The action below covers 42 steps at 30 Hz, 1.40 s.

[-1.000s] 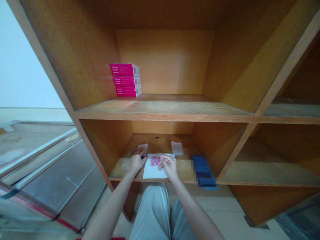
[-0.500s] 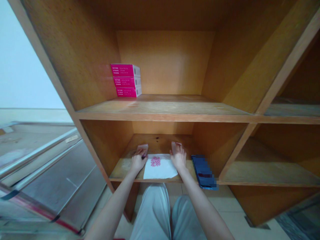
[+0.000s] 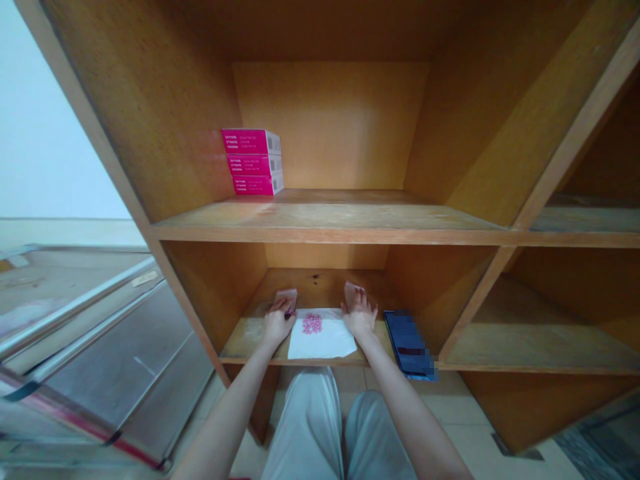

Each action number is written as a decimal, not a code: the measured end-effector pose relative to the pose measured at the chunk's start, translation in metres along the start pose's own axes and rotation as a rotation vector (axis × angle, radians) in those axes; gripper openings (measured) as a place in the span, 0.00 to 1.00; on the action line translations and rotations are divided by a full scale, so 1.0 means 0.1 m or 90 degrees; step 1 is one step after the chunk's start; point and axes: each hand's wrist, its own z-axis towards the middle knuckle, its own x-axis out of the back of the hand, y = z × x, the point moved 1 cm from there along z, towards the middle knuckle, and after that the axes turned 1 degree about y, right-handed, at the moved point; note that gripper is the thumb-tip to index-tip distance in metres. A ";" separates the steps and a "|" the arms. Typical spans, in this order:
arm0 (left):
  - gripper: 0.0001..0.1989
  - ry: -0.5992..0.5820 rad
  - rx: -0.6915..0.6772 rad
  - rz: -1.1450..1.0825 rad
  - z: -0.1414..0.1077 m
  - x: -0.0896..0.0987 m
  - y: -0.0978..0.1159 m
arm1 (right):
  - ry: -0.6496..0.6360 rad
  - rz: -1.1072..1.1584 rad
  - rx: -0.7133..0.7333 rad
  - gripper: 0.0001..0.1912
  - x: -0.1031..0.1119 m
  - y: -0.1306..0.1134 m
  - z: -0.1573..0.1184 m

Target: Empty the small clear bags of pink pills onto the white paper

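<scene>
A white sheet (image 3: 323,343), paper or cloth, lies on the lower shelf with a cluster of small pink pieces (image 3: 312,324) near its far left. My left hand (image 3: 279,323) is beside the sheet's left edge, fingers curled around a small dark pen-like thing (image 3: 289,314). Just past those fingers is a translucent pinkish piece (image 3: 287,294), perhaps a plastic packet. On the sheet's far right corner rests my right hand (image 3: 360,319), fingers spread. A similar translucent pinkish piece (image 3: 351,289) shows at its fingertips; whether the hand grips it is unclear.
A dark phone (image 3: 407,343), partly blurred out, lies right of my right hand, over the shelf's front edge. Three magenta boxes (image 3: 254,162) are stacked on the upper shelf (image 3: 340,217). Wooden side walls flank both compartments. A metal-framed rack (image 3: 100,347) stands at the left.
My right hand has shifted slightly right and its fingers have spread wider. The left hand, the sheet and the pink pieces look almost the same.
</scene>
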 end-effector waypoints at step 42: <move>0.20 0.114 0.032 0.008 -0.07 0.15 0.16 | -0.080 1.067 -0.062 0.12 0.03 -0.47 -0.45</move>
